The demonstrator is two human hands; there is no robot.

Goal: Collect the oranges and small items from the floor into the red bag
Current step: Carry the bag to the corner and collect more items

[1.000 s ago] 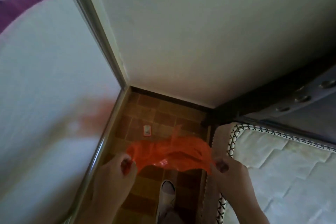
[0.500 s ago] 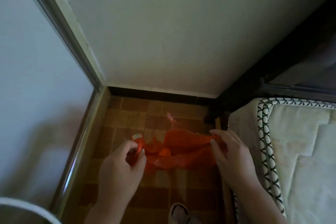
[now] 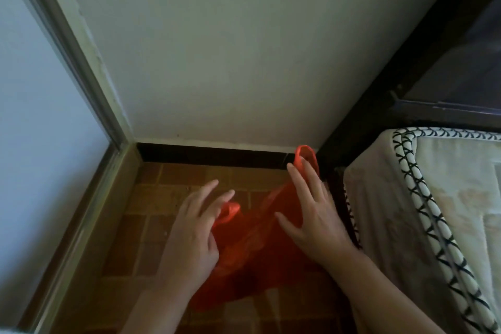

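In the head view, the red bag (image 3: 244,249) hangs in the lower middle of the frame, stretched between both hands above the brown tiled floor (image 3: 173,198). Half a second ago both hands pinched its bunched rim with curled fingers; now the fingers are straightened and spread. The left hand (image 3: 195,236), at lower centre-left, has one handle loop (image 3: 229,211) hooked across its fingers, which reach out flat. The right hand (image 3: 311,214), centre-right, has its fingers pushed through the other handle loop (image 3: 306,154), which rides up over the fingertips near the dark skirting (image 3: 211,156). So the handles have been found and threaded, and the mouth is being pulled apart; I judge the bag close to ready for filling. No oranges or small items show anywhere in this frame: the small white packet seen on the tiles a second ago is out of sight, perhaps behind the bag. The mattress (image 3: 433,211) fills the right edge, the pale wall (image 3: 244,49) the top.
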